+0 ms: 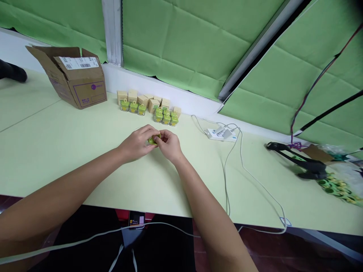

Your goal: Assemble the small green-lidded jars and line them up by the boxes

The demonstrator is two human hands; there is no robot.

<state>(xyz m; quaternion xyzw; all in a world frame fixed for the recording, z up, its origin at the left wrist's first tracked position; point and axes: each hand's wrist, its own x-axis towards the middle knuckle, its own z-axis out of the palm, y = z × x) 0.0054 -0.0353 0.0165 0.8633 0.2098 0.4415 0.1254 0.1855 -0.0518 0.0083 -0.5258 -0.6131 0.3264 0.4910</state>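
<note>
Above the middle of the table, both of my hands are closed around a small green-lidded jar. My left hand grips it from the left side, with a bit of its clear body showing between the fingers. The thumb and fingers of my right hand pinch the green lid from the right. My fingers hide much of the jar. Several similar green-lidded clear jars stand in two groups just beyond my hands. Behind them are several small tan boxes.
An opened cardboard box stands at the back left. To the right, a white power strip trails cables across the table. A black stand and a bag with green pieces lie far right. A phone rests below the table edge.
</note>
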